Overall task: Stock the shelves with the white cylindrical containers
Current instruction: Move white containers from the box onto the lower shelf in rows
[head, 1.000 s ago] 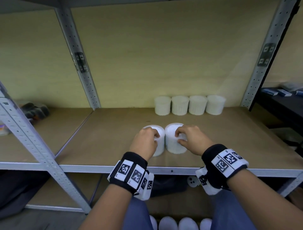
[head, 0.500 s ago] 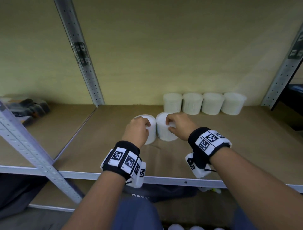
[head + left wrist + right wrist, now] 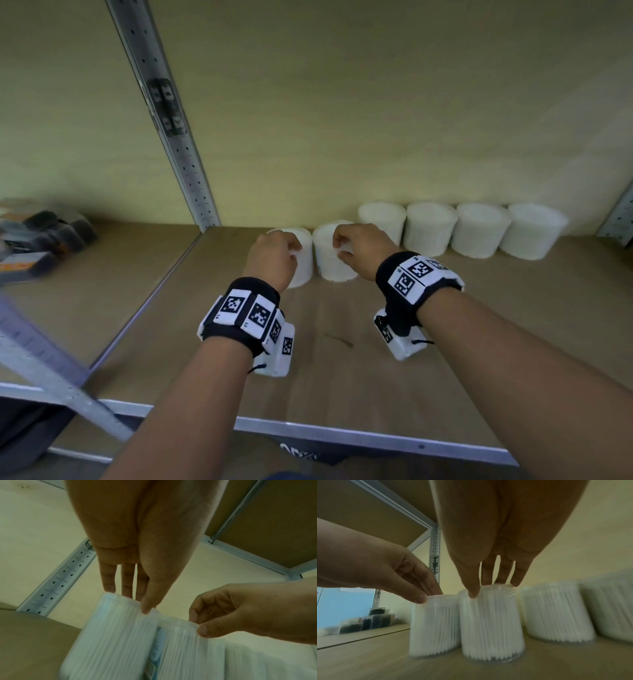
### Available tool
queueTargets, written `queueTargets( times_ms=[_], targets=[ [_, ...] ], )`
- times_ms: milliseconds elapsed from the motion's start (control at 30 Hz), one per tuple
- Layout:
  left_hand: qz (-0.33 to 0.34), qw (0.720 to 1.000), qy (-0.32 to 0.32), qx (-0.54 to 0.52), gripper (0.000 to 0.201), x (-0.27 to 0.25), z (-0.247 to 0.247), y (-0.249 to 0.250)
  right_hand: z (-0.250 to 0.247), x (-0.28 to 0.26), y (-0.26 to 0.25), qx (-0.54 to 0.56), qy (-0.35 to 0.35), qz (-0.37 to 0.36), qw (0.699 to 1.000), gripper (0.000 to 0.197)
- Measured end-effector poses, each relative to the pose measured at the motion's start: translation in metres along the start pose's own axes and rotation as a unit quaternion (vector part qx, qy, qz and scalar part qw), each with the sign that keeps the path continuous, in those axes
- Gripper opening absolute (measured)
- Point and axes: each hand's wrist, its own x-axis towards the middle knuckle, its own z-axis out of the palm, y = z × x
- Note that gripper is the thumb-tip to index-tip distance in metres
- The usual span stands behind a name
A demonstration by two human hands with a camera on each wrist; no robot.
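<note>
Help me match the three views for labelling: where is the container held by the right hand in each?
Head: centre, right-hand container of the front pair.
Left wrist: lower right of centre, under the right hand.
Right wrist: centre.
Shared landmark: the perforated shelf upright.

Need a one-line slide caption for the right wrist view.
Right hand and left hand each grip the top of a white cylindrical container on the shelf, beside containers already stocked.
</note>
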Motion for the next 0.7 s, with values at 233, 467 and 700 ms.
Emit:
queueTargets(
  times_ms=[233,467,700],
  targets=[
    [0.011,1.0,0.014,-0.001,0.032,0.043,0.009,-0.014,0.009,0.042,0.005,-0.038,0.018,-0.009,0.999,0.022],
    [0.01,0.999,0.036,0.0,0.033,0.072,0.02,-0.011,0.009,0.065,0.017,-0.037,0.022,-0.001,0.999,0.023],
    [0.006,0.999,0.036,0.011,0.036,0.085,0.029,-0.004,0.006,0.066,0.026,-0.032,0.029,0.001,0.999,0.024]
  ],
)
